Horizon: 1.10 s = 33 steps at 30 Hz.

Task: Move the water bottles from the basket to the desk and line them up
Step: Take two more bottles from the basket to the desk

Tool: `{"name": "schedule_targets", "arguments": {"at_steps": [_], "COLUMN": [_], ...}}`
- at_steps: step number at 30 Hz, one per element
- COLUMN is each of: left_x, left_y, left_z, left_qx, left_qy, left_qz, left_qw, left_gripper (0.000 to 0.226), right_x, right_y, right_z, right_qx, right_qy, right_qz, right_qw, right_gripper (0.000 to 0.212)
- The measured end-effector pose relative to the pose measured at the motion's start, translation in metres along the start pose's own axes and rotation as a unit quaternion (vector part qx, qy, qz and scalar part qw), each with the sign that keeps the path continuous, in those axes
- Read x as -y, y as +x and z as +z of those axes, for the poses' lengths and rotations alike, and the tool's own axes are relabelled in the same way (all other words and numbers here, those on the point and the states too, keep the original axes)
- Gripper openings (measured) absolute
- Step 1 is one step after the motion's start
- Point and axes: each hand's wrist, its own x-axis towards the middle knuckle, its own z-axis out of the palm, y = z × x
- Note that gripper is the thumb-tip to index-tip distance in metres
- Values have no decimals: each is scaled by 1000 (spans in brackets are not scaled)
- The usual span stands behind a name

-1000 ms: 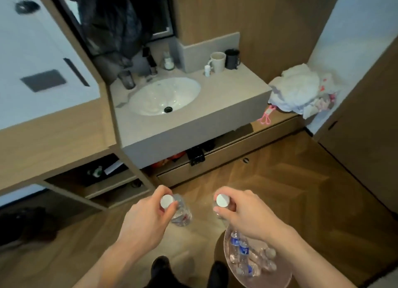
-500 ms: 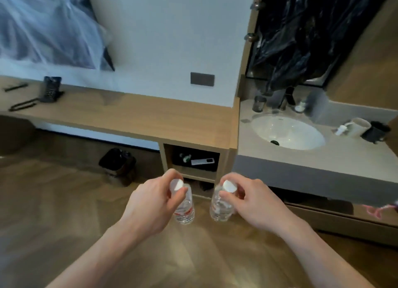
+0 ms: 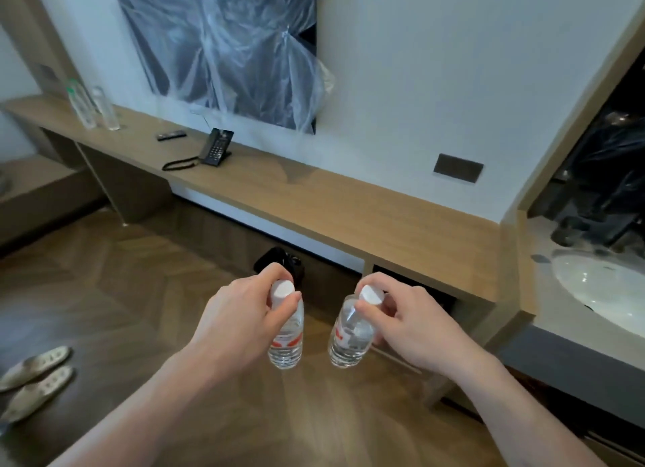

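Note:
My left hand (image 3: 237, 323) grips a small clear water bottle (image 3: 287, 341) by its white-capped neck, and the bottle hangs upright over the floor. My right hand (image 3: 408, 330) holds a second, similar bottle (image 3: 349, 337) the same way, tilted slightly. Both bottles have red-and-white labels. The long wooden desk (image 3: 314, 194) runs along the wall ahead of my hands. Two taller clear bottles (image 3: 92, 107) stand side by side at its far left end. The basket is out of view.
A black desk phone (image 3: 216, 149) with a coiled cord and a remote (image 3: 171, 135) lie on the desk. A plastic-covered screen (image 3: 227, 47) hangs on the wall. A sink counter (image 3: 593, 292) is at right, slippers (image 3: 35, 379) at lower left, a dark bin (image 3: 279, 264) under the desk.
The view has swung left from the sink to the desk. Both hands still carry their bottles, and the basket of bottles has dropped out of sight.

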Motion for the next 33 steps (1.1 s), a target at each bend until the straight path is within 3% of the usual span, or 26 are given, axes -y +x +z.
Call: {"name": "schedule_targets", "arguments": {"at_steps": [9,19,33], "left_x": [89,157,277], "left_y": [66,170,251], "left_z": [-43,-79,-140], "left_qx": [-81,-170,-255], "left_qy": [-8,29,39], "left_qz": [-98,-196,-262], "left_qw": [992,965,930], "left_gripper": [15,15,19], "right_x": [53,86,184], "right_y": [147,326,515], "right_z": [30,45,87], "right_qx": [96,142,205], "right_qy": [-30,-16,-1], "right_qz": [-80,-187,-253], "right_qw": [992,972,945], "right_gripper": [19,20,16]}}
